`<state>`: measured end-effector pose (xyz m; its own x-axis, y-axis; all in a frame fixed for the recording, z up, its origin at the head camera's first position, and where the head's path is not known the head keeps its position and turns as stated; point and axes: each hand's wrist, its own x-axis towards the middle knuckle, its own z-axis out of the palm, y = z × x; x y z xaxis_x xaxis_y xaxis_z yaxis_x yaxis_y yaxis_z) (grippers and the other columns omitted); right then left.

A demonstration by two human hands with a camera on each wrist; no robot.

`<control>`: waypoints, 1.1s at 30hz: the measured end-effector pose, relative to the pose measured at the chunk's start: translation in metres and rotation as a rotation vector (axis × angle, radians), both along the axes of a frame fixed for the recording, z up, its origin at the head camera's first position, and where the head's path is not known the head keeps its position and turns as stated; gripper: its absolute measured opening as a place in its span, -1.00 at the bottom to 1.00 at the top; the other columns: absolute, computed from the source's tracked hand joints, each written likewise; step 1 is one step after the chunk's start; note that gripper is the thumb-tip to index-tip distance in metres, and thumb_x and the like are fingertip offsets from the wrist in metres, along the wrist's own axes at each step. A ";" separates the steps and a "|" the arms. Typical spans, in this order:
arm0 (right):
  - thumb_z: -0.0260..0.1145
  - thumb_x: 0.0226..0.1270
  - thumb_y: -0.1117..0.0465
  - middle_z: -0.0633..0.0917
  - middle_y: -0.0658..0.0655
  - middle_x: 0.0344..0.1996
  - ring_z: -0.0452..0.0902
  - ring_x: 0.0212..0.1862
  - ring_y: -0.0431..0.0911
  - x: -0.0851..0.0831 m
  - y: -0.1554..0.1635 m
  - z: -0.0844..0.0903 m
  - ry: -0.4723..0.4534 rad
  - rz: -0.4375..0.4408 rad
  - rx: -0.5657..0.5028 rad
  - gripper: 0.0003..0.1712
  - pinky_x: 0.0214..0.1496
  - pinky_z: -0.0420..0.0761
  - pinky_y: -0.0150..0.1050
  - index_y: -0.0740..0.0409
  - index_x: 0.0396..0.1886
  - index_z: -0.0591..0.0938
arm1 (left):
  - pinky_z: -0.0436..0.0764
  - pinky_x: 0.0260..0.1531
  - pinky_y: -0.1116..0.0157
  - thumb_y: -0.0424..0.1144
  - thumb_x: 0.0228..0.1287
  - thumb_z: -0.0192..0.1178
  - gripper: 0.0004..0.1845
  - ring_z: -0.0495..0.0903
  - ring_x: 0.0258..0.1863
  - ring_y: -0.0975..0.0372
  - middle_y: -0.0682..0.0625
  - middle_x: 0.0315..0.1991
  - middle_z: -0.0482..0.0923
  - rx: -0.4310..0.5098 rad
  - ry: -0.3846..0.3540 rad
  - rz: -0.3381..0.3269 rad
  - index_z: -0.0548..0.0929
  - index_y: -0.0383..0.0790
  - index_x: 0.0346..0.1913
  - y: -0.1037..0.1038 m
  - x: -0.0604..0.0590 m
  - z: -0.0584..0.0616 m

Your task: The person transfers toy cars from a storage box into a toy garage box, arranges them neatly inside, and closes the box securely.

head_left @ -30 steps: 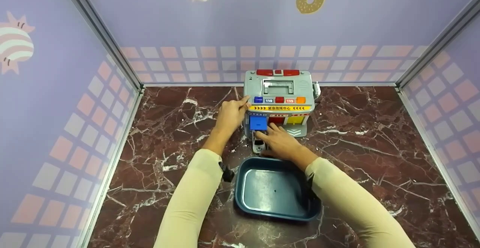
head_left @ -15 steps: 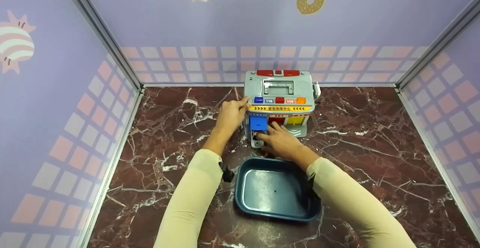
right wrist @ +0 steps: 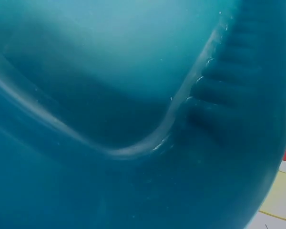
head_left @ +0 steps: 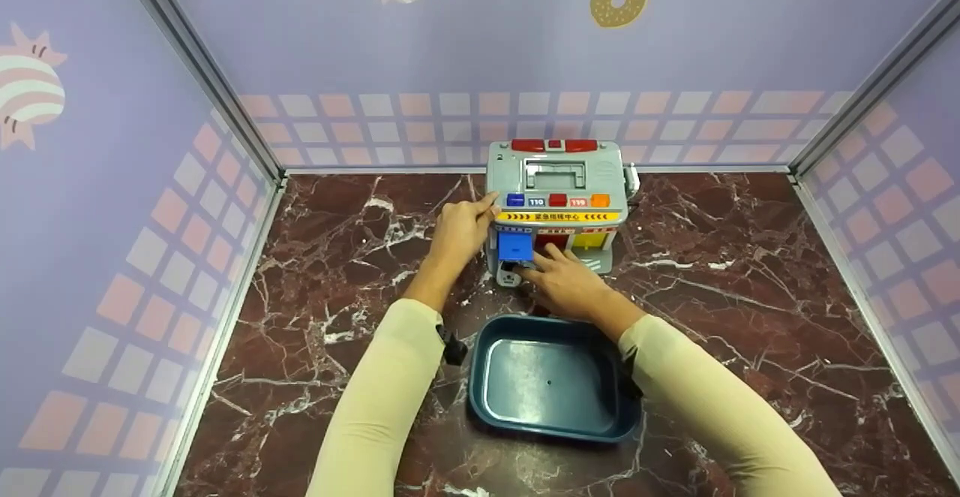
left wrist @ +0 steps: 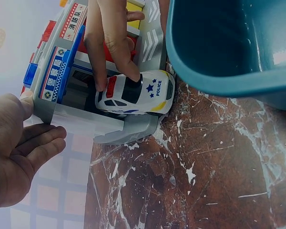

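Observation:
A grey toy emergency station [head_left: 600, 167] stands at the back. My left hand [head_left: 459, 234] grips its left front corner, thumb on the front edge and other fingers bent beside the side wall. The blue door [head_left: 516, 246] is raised. Under it, a white toy police car [left wrist: 157, 93] sits partly inside the bay, its hood sticking out. My right hand [head_left: 566, 283] holds the car from the right, one fingertip near the rear of its roof and another on the windshield. The right thumb is hidden.
A dark teal basin [head_left: 551, 429] stands on the marbled table [head_left: 360, 272], just in front of the station, and fills most of the right wrist view. Red and yellow doors [head_left: 589, 241] are down beside the blue one. Patterned walls enclose the table.
The police car has slid backward, deeper under the raised blue door, with less of its front showing. My right hand has shifted slightly; the left hand keeps its place on the station.

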<state>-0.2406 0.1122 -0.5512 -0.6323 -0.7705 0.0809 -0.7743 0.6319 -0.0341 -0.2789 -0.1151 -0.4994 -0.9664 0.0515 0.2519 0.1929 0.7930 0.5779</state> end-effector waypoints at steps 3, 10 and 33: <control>0.40 0.34 0.05 0.58 0.09 0.25 0.42 0.17 0.17 0.000 0.000 0.000 0.031 0.008 0.024 -0.44 0.11 0.61 0.21 -0.09 0.33 0.58 | 0.68 0.07 -0.07 0.03 0.47 0.19 -0.63 0.76 -0.02 -0.08 -0.07 0.10 0.71 0.000 -0.002 -0.001 0.67 0.11 0.25 0.000 0.000 0.000; 0.35 0.38 0.04 0.54 0.10 0.31 0.42 0.33 0.17 0.000 -0.001 0.000 0.001 0.002 0.050 -0.45 0.26 0.55 0.27 -0.07 0.35 0.56 | 0.66 0.10 -0.07 0.04 0.47 0.19 -0.63 0.74 0.03 -0.13 -0.12 0.08 0.72 -0.013 0.000 0.007 0.67 0.13 0.24 0.000 0.000 0.000; 0.40 0.36 0.07 0.49 0.47 0.33 0.37 0.43 0.31 -0.001 0.000 0.003 -0.048 0.214 -0.066 -0.55 0.51 0.38 0.13 -0.07 0.24 0.69 | 0.68 -0.02 -0.08 0.03 0.48 0.18 -0.63 0.76 -0.18 -0.06 -0.10 0.07 0.74 -0.002 -0.004 -0.005 0.66 0.10 0.26 0.000 0.001 0.001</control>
